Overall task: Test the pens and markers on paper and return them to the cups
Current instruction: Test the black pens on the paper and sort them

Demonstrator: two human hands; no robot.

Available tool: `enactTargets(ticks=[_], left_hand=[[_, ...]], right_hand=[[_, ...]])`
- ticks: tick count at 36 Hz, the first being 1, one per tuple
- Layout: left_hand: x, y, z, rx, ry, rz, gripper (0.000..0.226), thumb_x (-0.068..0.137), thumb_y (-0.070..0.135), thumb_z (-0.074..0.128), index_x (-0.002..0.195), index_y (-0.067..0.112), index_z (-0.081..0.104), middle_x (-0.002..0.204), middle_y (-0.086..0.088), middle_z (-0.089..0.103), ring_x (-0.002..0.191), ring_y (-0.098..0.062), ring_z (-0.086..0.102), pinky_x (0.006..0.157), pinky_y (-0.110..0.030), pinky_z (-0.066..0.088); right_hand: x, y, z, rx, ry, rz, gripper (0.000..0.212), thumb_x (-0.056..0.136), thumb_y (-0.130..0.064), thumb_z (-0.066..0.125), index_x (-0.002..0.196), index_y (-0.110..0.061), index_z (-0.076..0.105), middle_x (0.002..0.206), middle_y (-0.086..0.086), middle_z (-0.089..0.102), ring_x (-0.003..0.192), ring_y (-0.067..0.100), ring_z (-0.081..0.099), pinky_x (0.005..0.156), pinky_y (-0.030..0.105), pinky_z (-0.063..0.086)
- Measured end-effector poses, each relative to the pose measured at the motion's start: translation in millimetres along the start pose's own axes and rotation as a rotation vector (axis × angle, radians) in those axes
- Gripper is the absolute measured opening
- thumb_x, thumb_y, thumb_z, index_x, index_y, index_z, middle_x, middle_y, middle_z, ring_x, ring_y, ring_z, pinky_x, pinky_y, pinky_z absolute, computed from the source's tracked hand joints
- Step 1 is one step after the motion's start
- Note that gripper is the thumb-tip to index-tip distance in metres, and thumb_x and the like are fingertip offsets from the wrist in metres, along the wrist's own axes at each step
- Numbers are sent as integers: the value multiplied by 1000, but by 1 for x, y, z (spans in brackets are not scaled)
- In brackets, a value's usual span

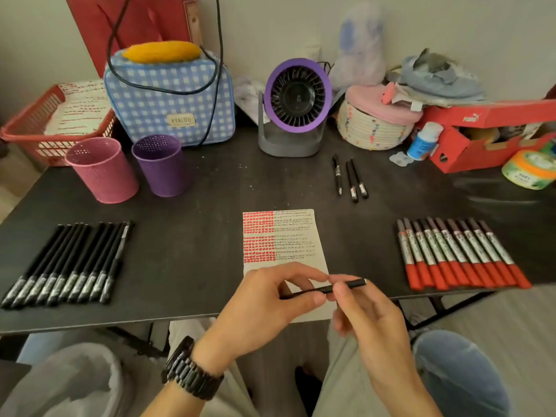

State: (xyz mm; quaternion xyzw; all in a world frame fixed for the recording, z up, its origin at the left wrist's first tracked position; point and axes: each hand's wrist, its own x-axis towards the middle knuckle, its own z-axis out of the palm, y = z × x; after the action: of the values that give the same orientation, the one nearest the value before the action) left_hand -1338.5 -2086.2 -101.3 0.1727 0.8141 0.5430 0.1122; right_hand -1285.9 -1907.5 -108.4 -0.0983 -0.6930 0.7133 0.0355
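Over a dark table (210,242) by a pale wall (451,28), the left hand (264,302) and right hand (373,320) both pinch one black pen (352,284) above the paper (301,236) (pink cup (102,173) and purple cup (161,168) stand back-left).

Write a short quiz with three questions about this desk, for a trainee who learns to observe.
1. True or false: no pen sticks out of the pink cup or the purple cup.
2. Relative to the paper, the red-capped markers lie: A) left B) right C) inside the cups.
3. What do the left hand and the right hand hold together?
Key: 1 true; 2 B; 3 one black pen, above the paper's near end.
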Motion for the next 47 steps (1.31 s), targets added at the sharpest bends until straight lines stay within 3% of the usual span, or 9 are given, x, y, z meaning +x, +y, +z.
enactTargets(ticks=[6, 16, 20, 27, 36, 39, 41, 44, 47], left_hand=[[-24, -4, -7, 68, 42, -63, 17, 89, 40, 73, 106, 43, 76, 97, 32, 71, 92, 7, 64, 74, -6, 42], [-58, -13, 13, 38, 175, -24, 22, 79, 49, 76, 100, 46, 72, 90, 33, 72, 88, 11, 68, 73, -2, 44], [-62, -18, 21, 185, 170, 38, 34, 82, 67, 65, 106, 43, 62, 93, 38, 69, 84, 12, 68, 69, -18, 55], [-71, -27, 24, 274, 132, 36, 42, 82, 73, 56, 109, 42, 62, 91, 25, 74, 79, -3, 72, 67, -35, 59], [-73, -21, 24, 318, 105, 32, 29, 86, 64, 61, 102, 42, 72, 80, 23, 72, 59, -1, 57, 55, -24, 49], [-74, -19, 22, 176, 65, 18, 17, 88, 52, 69, 96, 39, 74, 81, 24, 73, 63, 3, 62, 57, -13, 42], [-76, -20, 15, 100, 46, -31, 15, 88, 52, 69, 95, 38, 73, 79, 20, 73, 70, -4, 68, 61, -21, 49], [-84, -32, -9, 69, 127, -75, 14, 89, 49, 71, 90, 35, 73, 73, 10, 73, 67, -6, 68, 64, -20, 50], [-91, -45, -35, 131, 294, -132, 26, 90, 57, 59, 87, 33, 69, 63, 9, 66, 54, 0, 55, 55, -13, 42]], right_hand=[[-2, 6, -7, 89, 133, -8, 62, 66, -75, 78, 92, -19, 79, 74, 9, 70, 58, 12, 59, 53, 21, 48], [-26, 21, 5, 245, 59, 102, 62, 58, -70, 87, 91, -18, 78, 75, 6, 69, 55, 15, 58, 49, 24, 48], [-39, 28, 15, 159, -85, 127, 54, 66, -63, 86, 98, -20, 80, 76, 10, 73, 57, 16, 59, 54, 25, 50], [-48, 31, 11, 77, -107, 114, 16, 82, -33, 79, 95, -24, 82, 77, 11, 76, 57, 12, 61, 57, 22, 53], [-47, 41, 11, 138, -50, 76, 23, 78, -39, 81, 88, -19, 80, 71, 8, 74, 57, 13, 60, 57, 23, 52], [-49, 44, 12, 173, -58, 62, 36, 73, -48, 86, 87, -15, 80, 64, 5, 69, 56, 18, 59, 58, 27, 51], [-45, 42, 11, 236, -2, 72, 26, 75, -39, 86, 80, -15, 79, 60, 4, 65, 54, 17, 57, 57, 26, 50], [-28, 36, -11, 442, 190, 93, 11, 77, -20, 80, 67, -17, 76, 58, -2, 61, 51, 7, 53, 53, 19, 46], [-17, 28, -32, 371, 193, 35, 9, 80, -22, 75, 72, -19, 76, 61, -3, 61, 54, 8, 53, 54, 20, 46]])
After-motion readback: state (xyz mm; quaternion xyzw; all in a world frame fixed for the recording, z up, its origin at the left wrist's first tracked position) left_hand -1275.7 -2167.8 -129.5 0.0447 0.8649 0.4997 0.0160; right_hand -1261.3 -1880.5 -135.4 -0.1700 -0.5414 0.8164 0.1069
